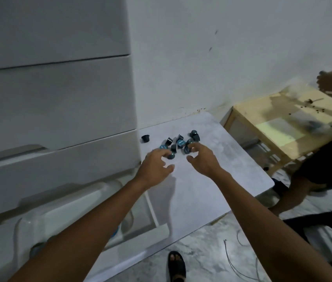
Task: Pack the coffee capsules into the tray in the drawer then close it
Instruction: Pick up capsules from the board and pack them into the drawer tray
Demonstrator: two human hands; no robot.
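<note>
Step in hand: gathering the capsules (179, 142) off the table (211, 190). The pile lies at the table's far end, near the wall (222, 68). One stray (145, 138) sits apart to the left, close to the cabinet (55, 102). The drawer (150, 206) stands pulled out at lower left, under the left forearm, with the tray (63, 206) inside. The arm hides much of it, so its fill can't be judged.

To do it well, probably:
- bring both hands in from the pile's outer sides and scoop, not pick singly
- the capsules look small and rounded and may roll, so sweep inward, away from the table's right edge
- fetch the stray afterwards
- carry low, since the tray is just left and down

Pose: both arms stretched forward, nearly parallel, palms down
- left hand (157, 163): fingers half-curled and spread, tips at the pile's near edge, touching or just short of one capsule, nothing clasped
- right hand (203, 159): thumb out toward the other hand, fingertips over the pile's right side, likewise loose, no capsule visibly held
</note>
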